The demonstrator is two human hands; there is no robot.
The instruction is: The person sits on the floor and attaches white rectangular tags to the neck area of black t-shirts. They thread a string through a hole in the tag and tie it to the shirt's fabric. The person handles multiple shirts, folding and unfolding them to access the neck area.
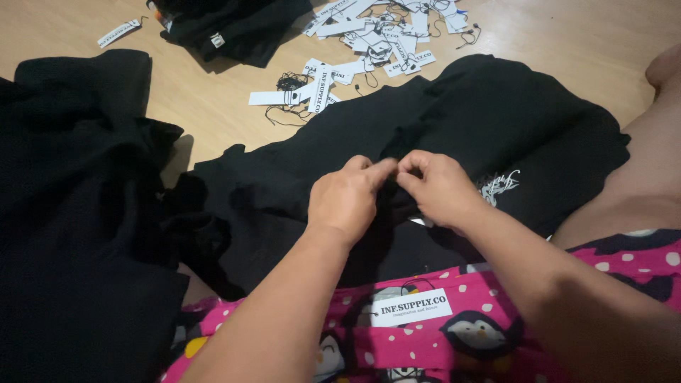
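Here, both hands meet over a black cloth garment [482, 120] spread across the wooden floor [213, 106] and up onto the person's lap. The left hand [345, 197] and the right hand [440, 188] sit knuckle to knuckle, their fingers [379, 170] drawn narrow and pinched into a small fold of the black fabric between them. The fingertips of the two hands nearly touch; whether anything besides the fabric is held in the pinch cannot be told.

A small white printed design [499, 186] shows on the garment just right of the right hand. On the lap, close below the wrists, lies a white rectangular paper tag [413, 306] with a thin black string, resting on pink dotted shorts with penguin figures [496, 333].

To the left, a heap of black cloth [78, 213] covers the floor, touching the spread garment at its lower edge. Farther off, at the top, a scatter of white paper tags with black strings [369, 42] lies loose on the floor, beside another bundle of black garments [234, 28]. One lone white tag [118, 32] lies well apart at upper left.
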